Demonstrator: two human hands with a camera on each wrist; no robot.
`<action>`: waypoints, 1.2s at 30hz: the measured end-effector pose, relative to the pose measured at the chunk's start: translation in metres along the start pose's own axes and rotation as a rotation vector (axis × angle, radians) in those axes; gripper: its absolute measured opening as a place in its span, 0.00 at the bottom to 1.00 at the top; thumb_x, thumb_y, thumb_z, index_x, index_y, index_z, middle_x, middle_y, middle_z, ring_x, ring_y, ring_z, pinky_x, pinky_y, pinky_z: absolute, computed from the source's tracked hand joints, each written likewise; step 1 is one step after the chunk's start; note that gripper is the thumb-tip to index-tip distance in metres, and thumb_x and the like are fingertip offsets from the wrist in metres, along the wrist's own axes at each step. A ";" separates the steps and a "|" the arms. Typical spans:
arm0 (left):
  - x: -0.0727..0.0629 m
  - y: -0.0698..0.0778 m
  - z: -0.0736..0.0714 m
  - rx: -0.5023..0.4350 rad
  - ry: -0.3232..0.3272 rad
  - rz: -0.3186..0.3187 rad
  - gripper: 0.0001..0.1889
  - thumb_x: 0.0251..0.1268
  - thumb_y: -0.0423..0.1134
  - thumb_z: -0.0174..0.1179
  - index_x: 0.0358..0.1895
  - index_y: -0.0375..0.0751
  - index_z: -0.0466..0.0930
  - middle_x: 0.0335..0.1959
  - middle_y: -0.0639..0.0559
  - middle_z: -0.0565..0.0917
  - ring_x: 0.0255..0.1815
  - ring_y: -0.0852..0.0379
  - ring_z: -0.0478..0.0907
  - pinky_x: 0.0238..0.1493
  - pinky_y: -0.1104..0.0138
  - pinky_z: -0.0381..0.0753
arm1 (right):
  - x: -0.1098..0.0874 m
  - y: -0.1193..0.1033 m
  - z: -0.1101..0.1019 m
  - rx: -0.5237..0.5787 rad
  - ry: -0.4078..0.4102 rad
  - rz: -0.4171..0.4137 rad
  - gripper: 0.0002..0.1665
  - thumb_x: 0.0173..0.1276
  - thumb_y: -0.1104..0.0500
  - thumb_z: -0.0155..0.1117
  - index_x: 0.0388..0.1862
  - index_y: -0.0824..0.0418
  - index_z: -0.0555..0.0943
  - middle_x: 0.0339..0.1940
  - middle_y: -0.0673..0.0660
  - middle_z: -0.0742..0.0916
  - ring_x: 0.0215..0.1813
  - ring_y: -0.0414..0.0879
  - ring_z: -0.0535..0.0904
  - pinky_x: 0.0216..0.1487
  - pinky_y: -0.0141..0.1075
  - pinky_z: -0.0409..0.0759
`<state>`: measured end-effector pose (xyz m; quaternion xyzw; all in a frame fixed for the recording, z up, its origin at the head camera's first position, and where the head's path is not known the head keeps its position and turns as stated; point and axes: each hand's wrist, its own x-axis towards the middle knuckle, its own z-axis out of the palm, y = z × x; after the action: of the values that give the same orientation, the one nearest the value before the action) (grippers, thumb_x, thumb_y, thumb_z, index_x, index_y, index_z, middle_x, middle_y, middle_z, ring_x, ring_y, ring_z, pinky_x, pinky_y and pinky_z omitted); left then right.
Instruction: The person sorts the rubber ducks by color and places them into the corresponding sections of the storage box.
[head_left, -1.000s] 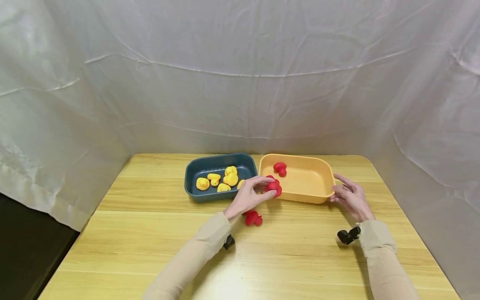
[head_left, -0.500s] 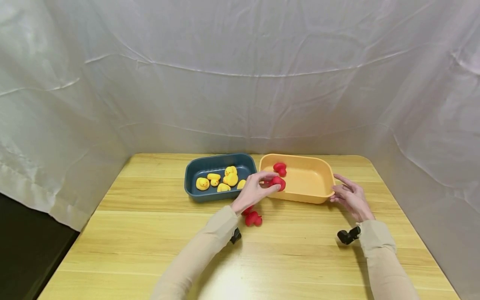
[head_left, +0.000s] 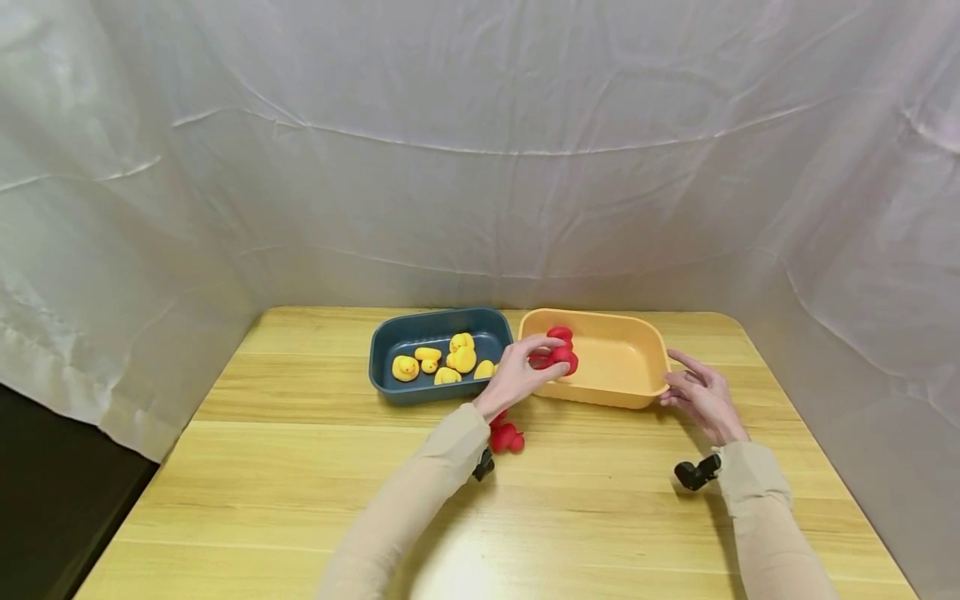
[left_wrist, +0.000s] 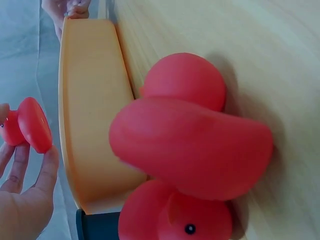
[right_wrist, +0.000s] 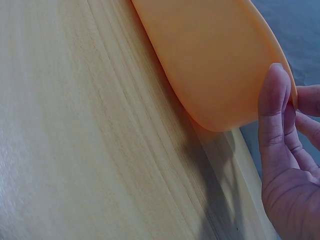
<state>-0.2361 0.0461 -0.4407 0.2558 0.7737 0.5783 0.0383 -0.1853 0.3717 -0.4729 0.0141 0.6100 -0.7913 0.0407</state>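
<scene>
My left hand point(head_left: 517, 372) pinches a red rubber duck point(head_left: 568, 360) between thumb and fingers, over the left part of the orange bin point(head_left: 611, 367). In the left wrist view this held duck point(left_wrist: 34, 126) is tilted above the bin's rim. Another red duck point(head_left: 558, 332) lies inside the bin, partly hidden behind the held one. At the bin's right end my right hand point(head_left: 703, 400) grips the rim, thumb on the near side and fingers behind, as the right wrist view shows. Several red ducks point(left_wrist: 192, 147) sit close together on the table, partly hidden by my left forearm in the head view.
A dark blue bin point(head_left: 441, 395) with several yellow ducks point(head_left: 462, 357) stands left of the orange one, almost touching it. Both are near the back edge of the wooden table point(head_left: 600, 508). Pale cloth point(head_left: 495, 167) hangs behind and at the sides.
My left hand has moved to the right and slightly away from me, carrying the red duck from the orange bin's front left rim to above its inside. The right hand stays on the rim.
</scene>
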 end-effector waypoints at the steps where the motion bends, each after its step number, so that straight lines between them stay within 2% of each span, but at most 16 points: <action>1: 0.001 0.000 0.001 0.004 0.005 -0.002 0.20 0.64 0.41 0.70 0.58 0.41 0.82 0.57 0.46 0.85 0.55 0.49 0.85 0.57 0.62 0.87 | 0.000 0.000 0.000 0.000 -0.001 -0.001 0.41 0.75 0.69 0.56 0.81 0.66 0.52 0.32 0.51 0.87 0.29 0.43 0.86 0.33 0.30 0.88; 6: 0.005 -0.001 0.003 0.003 0.012 -0.007 0.21 0.64 0.40 0.70 0.58 0.39 0.82 0.56 0.43 0.85 0.53 0.47 0.86 0.53 0.66 0.88 | 0.000 0.000 -0.001 -0.010 -0.006 0.000 0.41 0.75 0.69 0.56 0.82 0.66 0.52 0.33 0.51 0.87 0.30 0.43 0.86 0.34 0.31 0.88; 15: 0.012 -0.003 0.005 0.040 0.009 -0.019 0.22 0.63 0.40 0.70 0.59 0.38 0.81 0.56 0.44 0.85 0.54 0.47 0.85 0.52 0.74 0.85 | 0.000 0.000 0.000 -0.014 -0.006 -0.001 0.41 0.75 0.70 0.56 0.82 0.67 0.50 0.33 0.51 0.87 0.30 0.42 0.86 0.34 0.30 0.88; 23: 0.015 -0.002 0.008 0.044 0.006 -0.043 0.22 0.63 0.40 0.70 0.60 0.39 0.81 0.55 0.45 0.85 0.54 0.48 0.83 0.52 0.71 0.86 | 0.000 0.000 0.000 -0.014 -0.010 -0.002 0.42 0.75 0.70 0.56 0.82 0.67 0.50 0.33 0.51 0.87 0.30 0.43 0.86 0.34 0.31 0.88; 31: 0.017 -0.003 0.010 0.037 0.003 -0.038 0.22 0.63 0.40 0.70 0.59 0.38 0.81 0.54 0.43 0.85 0.53 0.46 0.83 0.50 0.73 0.86 | 0.000 0.000 0.000 -0.011 -0.007 -0.009 0.42 0.75 0.70 0.56 0.81 0.69 0.49 0.33 0.51 0.87 0.30 0.42 0.86 0.34 0.30 0.88; 36: 0.017 -0.003 0.009 0.007 -0.012 -0.045 0.24 0.64 0.39 0.69 0.62 0.36 0.79 0.58 0.41 0.83 0.58 0.41 0.82 0.60 0.62 0.85 | 0.000 -0.001 0.000 -0.019 -0.009 -0.009 0.43 0.75 0.70 0.56 0.81 0.69 0.48 0.33 0.51 0.87 0.30 0.42 0.86 0.34 0.30 0.88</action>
<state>-0.2484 0.0608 -0.4420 0.2420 0.7810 0.5731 0.0550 -0.1851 0.3715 -0.4718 0.0073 0.6175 -0.7855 0.0400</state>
